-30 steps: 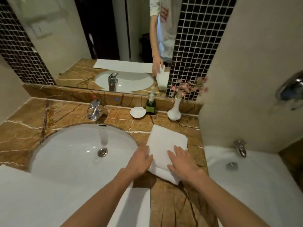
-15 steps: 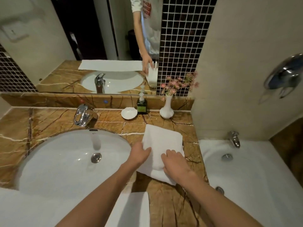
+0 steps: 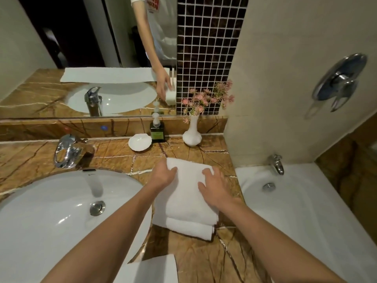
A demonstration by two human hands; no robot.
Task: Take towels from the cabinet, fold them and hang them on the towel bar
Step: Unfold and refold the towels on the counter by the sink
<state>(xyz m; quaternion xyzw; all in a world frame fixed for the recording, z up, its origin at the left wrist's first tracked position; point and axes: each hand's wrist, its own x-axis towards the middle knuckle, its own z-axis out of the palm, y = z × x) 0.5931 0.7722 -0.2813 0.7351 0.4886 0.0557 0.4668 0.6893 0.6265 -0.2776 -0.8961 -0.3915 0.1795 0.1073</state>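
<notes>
**A:** Towel [image 3: 187, 197], the thick white terry one: where does it lie?

**B:** You have it flat on the brown veined marble counter [image 3: 204, 258], between the white oval sink [image 3: 51, 211] and the white bathtub [image 3: 306, 211]. Its far edge stops short of the white vase of pink flowers [image 3: 191, 135]. It is doubled over: 2 rounded fold edges are stacked at the end near you.

**A:** And the hands?

**B:** Your left hand [image 3: 163, 176] pinches the far left corner, thumb on top, fingers hidden behind the edge. Your right hand [image 3: 214, 188] lies spread on the top layer and presses it down, gripping nothing.

**A:** Which step is this?

**B:** Folding, I judge, and near its end: you are squaring the far edges. Hanging is not yet done, and no towel bar shows in this view.

**A:** What does the next move call for?

**B:** Probably 1 smoothing press, then a hold that clamps all layers together. A lift by the top layer alone would let the pad fall open. You also need to find the bar. A flat white cloth [image 3: 153, 268] at the near counter edge may be waiting its turn.

**A:** What differs from 0.5 s ago?

**B:** Then both hands gripped the near end of a longer, thinner towel. Now that end is carried over onto the far end. The towel is shorter and thicker, and your hands sit at the far edge.
</notes>
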